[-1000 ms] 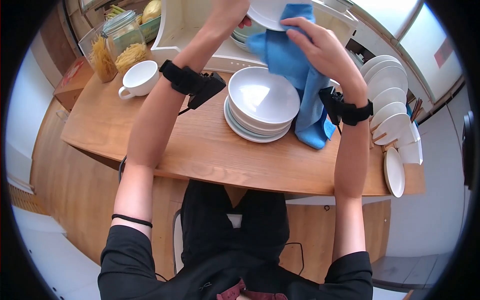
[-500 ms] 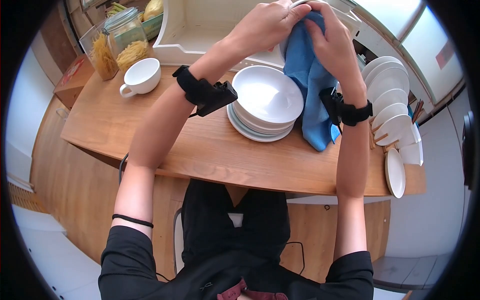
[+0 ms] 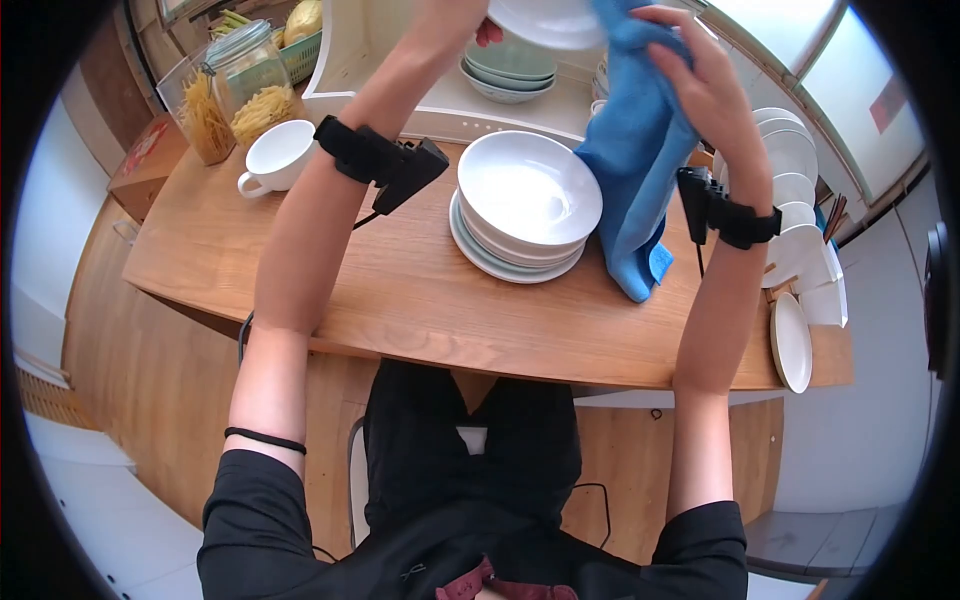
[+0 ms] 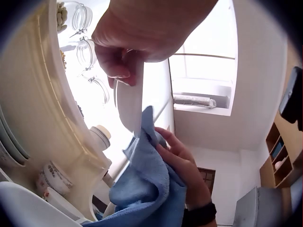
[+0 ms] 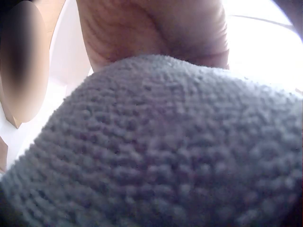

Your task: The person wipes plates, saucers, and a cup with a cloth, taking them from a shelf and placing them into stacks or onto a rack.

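Note:
At the top of the head view my left hand [image 3: 455, 20] holds a shallow white bowl [image 3: 550, 18] by its rim. The left wrist view shows this bowl [image 4: 129, 104] nearly edge-on, pinched between thumb and fingers. My right hand [image 3: 712, 95] grips a blue cloth [image 3: 640, 150], which hangs in folds down toward the table. A tip of the cloth [image 4: 147, 118] is close by the bowl's lower edge. Cloth [image 5: 161, 142] fills most of the right wrist view and hides the right fingers. Below the hands stands a stack topped by a white bowl [image 3: 530, 190].
A white mug [image 3: 280, 157] and jars of pasta [image 3: 262, 115] stand at the left of the wooden table [image 3: 400, 300]. Behind, a cream rack [image 3: 350, 60] has green bowls [image 3: 510, 65] inside. At the right are upright white plates [image 3: 795, 255] and a white oval dish [image 3: 790, 343].
Half a second ago both hands met at the bowl with the cloth. Now they are apart: the right hand and cloth have moved right, the left hand and bowl back to the upper left.

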